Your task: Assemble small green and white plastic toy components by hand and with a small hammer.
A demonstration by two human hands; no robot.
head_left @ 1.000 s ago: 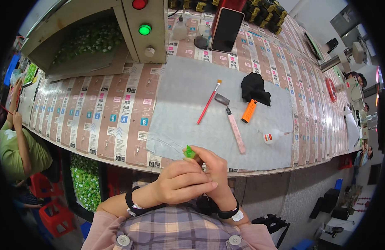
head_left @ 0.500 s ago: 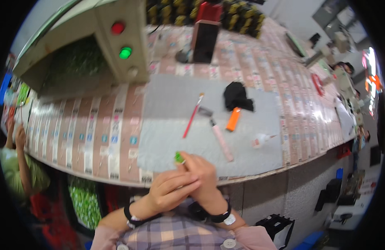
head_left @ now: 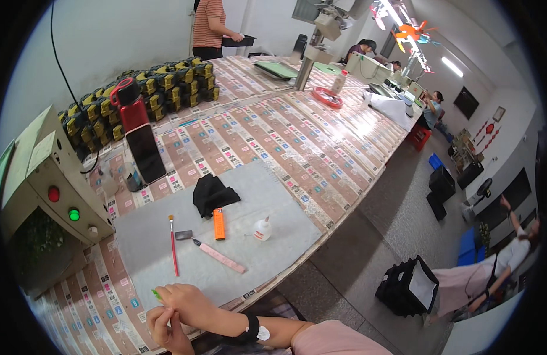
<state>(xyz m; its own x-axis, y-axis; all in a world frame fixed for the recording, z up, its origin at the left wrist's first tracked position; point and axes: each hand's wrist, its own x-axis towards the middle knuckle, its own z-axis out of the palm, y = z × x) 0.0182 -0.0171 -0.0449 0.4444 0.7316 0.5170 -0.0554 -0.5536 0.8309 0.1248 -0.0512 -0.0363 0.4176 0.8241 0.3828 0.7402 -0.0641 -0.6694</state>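
Note:
Both hands are close together at the near left edge of the table. My right hand [head_left: 187, 305] is closed, and a small bright green piece [head_left: 157, 294] sticks out past its fingers; what kind of piece it is cannot be made out. My left hand [head_left: 167, 332] is just below, its fingers curled in and bent toward the right hand; anything between them is hidden. Beyond them on a grey cloth [head_left: 285, 207] lie a brush with a red handle [head_left: 174, 248], a pink-handled tool with a flat dark head [head_left: 223, 257], an orange block-shaped object [head_left: 219, 223] and a small white nozzle bottle [head_left: 262, 229].
A black cloth [head_left: 213, 194] lies on the grey cloth. At left stands a beige machine box [head_left: 48, 171] with red and green buttons. Behind are a phone [head_left: 145, 152], a red flask [head_left: 129, 106] and stacked black-yellow parts [head_left: 184, 83]. Black crates [head_left: 403, 284] and people are at right.
The view has swung to the right and up, so the table and tools sit further left and more of the room shows. My hands stay together with the green piece.

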